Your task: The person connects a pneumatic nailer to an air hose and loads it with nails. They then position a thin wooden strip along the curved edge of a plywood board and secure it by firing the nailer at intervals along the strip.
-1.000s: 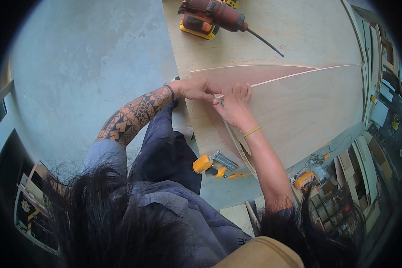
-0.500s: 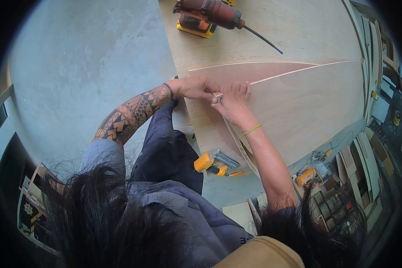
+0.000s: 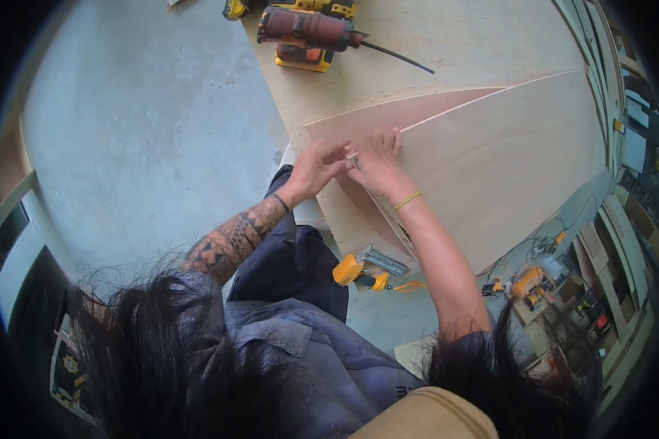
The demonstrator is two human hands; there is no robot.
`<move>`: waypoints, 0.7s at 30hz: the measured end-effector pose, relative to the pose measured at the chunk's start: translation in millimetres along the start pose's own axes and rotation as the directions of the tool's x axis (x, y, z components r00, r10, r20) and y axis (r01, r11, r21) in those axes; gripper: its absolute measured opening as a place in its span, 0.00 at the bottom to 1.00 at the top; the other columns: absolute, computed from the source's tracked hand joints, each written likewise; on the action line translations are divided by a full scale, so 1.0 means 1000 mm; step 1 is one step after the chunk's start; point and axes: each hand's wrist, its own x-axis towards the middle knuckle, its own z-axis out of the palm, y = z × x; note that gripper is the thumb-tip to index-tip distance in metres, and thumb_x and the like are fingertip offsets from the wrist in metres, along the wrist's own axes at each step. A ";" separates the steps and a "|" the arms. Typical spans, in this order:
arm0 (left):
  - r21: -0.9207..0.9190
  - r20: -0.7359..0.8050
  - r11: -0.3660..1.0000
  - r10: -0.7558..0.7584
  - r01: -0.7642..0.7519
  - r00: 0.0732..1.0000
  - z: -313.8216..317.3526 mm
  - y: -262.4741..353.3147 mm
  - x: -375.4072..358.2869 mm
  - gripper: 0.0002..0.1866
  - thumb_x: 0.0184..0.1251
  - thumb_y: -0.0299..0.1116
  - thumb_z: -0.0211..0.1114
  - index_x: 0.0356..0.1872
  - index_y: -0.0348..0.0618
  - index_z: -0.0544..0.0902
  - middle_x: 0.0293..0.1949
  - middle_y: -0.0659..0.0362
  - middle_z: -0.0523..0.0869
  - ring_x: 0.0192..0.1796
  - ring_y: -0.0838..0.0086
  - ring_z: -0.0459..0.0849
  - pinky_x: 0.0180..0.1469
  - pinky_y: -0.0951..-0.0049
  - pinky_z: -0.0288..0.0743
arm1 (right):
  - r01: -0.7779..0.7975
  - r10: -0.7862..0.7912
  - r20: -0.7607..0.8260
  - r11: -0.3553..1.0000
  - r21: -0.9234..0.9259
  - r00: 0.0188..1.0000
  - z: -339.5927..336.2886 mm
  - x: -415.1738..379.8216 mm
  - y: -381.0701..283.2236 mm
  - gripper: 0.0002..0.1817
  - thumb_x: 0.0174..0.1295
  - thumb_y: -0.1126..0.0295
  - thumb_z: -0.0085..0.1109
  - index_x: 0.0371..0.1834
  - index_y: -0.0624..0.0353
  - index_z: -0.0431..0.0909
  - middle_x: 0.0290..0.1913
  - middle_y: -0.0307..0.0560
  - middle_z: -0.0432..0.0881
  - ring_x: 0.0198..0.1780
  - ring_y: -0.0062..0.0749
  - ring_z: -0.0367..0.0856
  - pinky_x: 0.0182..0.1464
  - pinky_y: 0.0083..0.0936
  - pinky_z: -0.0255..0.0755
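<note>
My left hand is closed in a pinch at the near-left corner of a thin plywood panel, thumb and fingertips meeting at the edge. Against that same corner, my right hand grips the panel, its fingers curled over the upper edge and its thumb near the left fingertips. Both hands partly cover the corner. Beneath lies a second plywood piece, reddish where it shows past the upper panel's edges. The two sheets are separated at the left end.
A red-brown power tool with a long thin bit lies on the plywood work surface. Near my waist is a yellow nail gun with an orange hose. Another yellow machine, cables and leaning boards stand at the right.
My view has shifted, moving the tools and panel slightly in frame. My left wrist and forearm have dropped lower, while both hands stay at the panel's corner.
</note>
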 end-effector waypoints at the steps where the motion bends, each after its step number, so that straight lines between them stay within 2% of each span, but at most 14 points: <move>1: -0.208 -0.135 0.977 -0.070 0.041 0.988 0.012 -0.001 -0.005 0.22 0.75 0.33 0.75 0.66 0.38 0.84 0.60 0.49 0.87 0.59 0.63 0.89 0.65 0.64 0.83 | -0.005 0.005 -0.016 1.000 0.006 1.000 0.000 -0.001 -0.001 0.32 0.59 0.50 0.76 0.57 0.62 0.78 0.59 0.60 0.73 0.70 0.58 0.68 0.84 0.68 0.40; 2: -0.411 -0.250 0.910 -0.163 0.048 0.954 0.021 -0.002 -0.010 0.23 0.74 0.32 0.77 0.65 0.36 0.84 0.56 0.53 0.89 0.59 0.68 0.89 0.63 0.68 0.84 | -0.017 0.017 -0.005 1.000 -0.009 1.000 -0.001 -0.001 -0.002 0.32 0.58 0.51 0.77 0.58 0.62 0.78 0.59 0.60 0.73 0.71 0.58 0.68 0.85 0.69 0.40; 3: -0.443 -0.274 0.896 -0.172 0.035 0.946 0.024 0.004 -0.013 0.20 0.75 0.31 0.76 0.62 0.33 0.83 0.57 0.51 0.90 0.60 0.69 0.89 0.65 0.68 0.84 | -0.027 0.028 0.011 0.999 -0.022 1.000 -0.001 0.000 -0.003 0.32 0.58 0.52 0.77 0.59 0.61 0.78 0.60 0.60 0.73 0.72 0.58 0.68 0.85 0.69 0.39; 4: -0.431 -0.273 0.902 -0.166 0.033 0.947 0.026 0.010 -0.016 0.20 0.75 0.31 0.76 0.62 0.33 0.83 0.57 0.51 0.90 0.60 0.69 0.89 0.65 0.68 0.84 | -0.029 0.029 0.000 0.999 -0.015 1.000 -0.001 0.001 -0.003 0.32 0.58 0.52 0.77 0.59 0.61 0.78 0.60 0.60 0.73 0.72 0.58 0.68 0.85 0.69 0.39; 6: -0.246 -0.329 0.965 -0.170 0.090 0.929 0.029 0.018 -0.019 0.20 0.74 0.29 0.76 0.62 0.33 0.83 0.56 0.50 0.91 0.59 0.70 0.90 0.64 0.70 0.85 | -0.040 0.041 0.033 0.999 -0.022 0.999 0.000 0.002 -0.004 0.34 0.57 0.54 0.78 0.61 0.62 0.78 0.62 0.62 0.73 0.74 0.60 0.67 0.86 0.68 0.38; 7: -0.257 -0.366 0.963 -0.172 0.078 0.914 0.033 0.019 -0.017 0.17 0.75 0.27 0.74 0.60 0.32 0.84 0.51 0.51 0.94 0.55 0.70 0.92 0.59 0.71 0.87 | -0.043 0.044 0.022 0.999 -0.016 0.999 0.001 0.002 -0.003 0.34 0.57 0.54 0.78 0.61 0.62 0.78 0.62 0.62 0.73 0.74 0.60 0.67 0.86 0.68 0.38; 8: -0.246 -0.366 0.966 -0.164 0.075 0.916 0.034 0.021 -0.015 0.17 0.75 0.27 0.74 0.60 0.32 0.84 0.51 0.51 0.94 0.55 0.70 0.92 0.59 0.71 0.87 | -0.042 0.043 0.027 0.999 -0.020 0.999 0.002 0.002 -0.002 0.34 0.56 0.54 0.78 0.61 0.62 0.78 0.63 0.62 0.73 0.74 0.60 0.67 0.86 0.68 0.38; 10: -0.338 -0.356 0.937 -0.217 0.091 0.909 0.036 0.024 -0.012 0.15 0.74 0.32 0.75 0.55 0.35 0.88 0.45 0.51 0.96 0.48 0.72 0.95 0.53 0.71 0.88 | -0.044 0.045 0.023 0.999 -0.020 0.999 0.000 0.003 -0.003 0.34 0.56 0.55 0.78 0.61 0.63 0.78 0.63 0.63 0.74 0.74 0.61 0.67 0.86 0.68 0.38; 13: -0.341 -0.388 0.939 -0.174 0.034 0.905 0.038 0.029 -0.013 0.13 0.75 0.32 0.75 0.53 0.35 0.89 0.41 0.53 0.96 0.43 0.73 0.95 0.50 0.71 0.87 | -0.061 0.063 0.032 0.997 -0.036 0.998 0.003 0.003 -0.002 0.34 0.56 0.56 0.78 0.62 0.63 0.78 0.63 0.64 0.74 0.75 0.62 0.66 0.87 0.68 0.37; 14: -0.335 -0.384 0.942 -0.170 0.035 0.908 0.038 0.030 -0.013 0.13 0.75 0.32 0.75 0.53 0.35 0.89 0.41 0.53 0.96 0.43 0.73 0.95 0.50 0.71 0.87 | -0.054 0.055 0.020 0.998 -0.022 0.998 0.005 0.003 -0.001 0.34 0.57 0.56 0.78 0.62 0.63 0.78 0.63 0.64 0.75 0.75 0.62 0.66 0.87 0.68 0.36; 16: -0.196 -0.418 0.979 -0.128 0.048 0.899 0.037 0.031 -0.010 0.11 0.76 0.29 0.74 0.52 0.31 0.88 0.42 0.54 0.95 0.43 0.75 0.94 0.51 0.74 0.89 | -0.051 0.051 0.003 0.999 -0.004 0.999 0.004 0.001 0.000 0.33 0.57 0.56 0.78 0.62 0.62 0.78 0.63 0.63 0.75 0.75 0.63 0.66 0.87 0.68 0.36; 19: -0.195 -0.426 0.980 -0.128 0.047 0.896 0.037 0.029 -0.007 0.12 0.75 0.30 0.76 0.50 0.32 0.89 0.42 0.54 0.95 0.43 0.75 0.94 0.48 0.74 0.88 | -0.055 0.054 0.012 0.990 0.130 0.998 -0.003 -0.006 0.002 0.35 0.55 0.58 0.79 0.65 0.59 0.77 0.65 0.63 0.73 0.77 0.64 0.63 0.87 0.66 0.39; 21: -0.125 -0.407 0.990 -0.113 0.068 0.906 0.033 0.026 -0.008 0.12 0.74 0.32 0.77 0.50 0.33 0.90 0.41 0.55 0.95 0.43 0.75 0.93 0.47 0.75 0.87 | 0.047 0.015 -0.242 0.968 0.247 0.970 -0.003 -0.025 0.002 0.40 0.52 0.62 0.82 0.70 0.57 0.74 0.71 0.63 0.67 0.79 0.66 0.60 0.87 0.62 0.46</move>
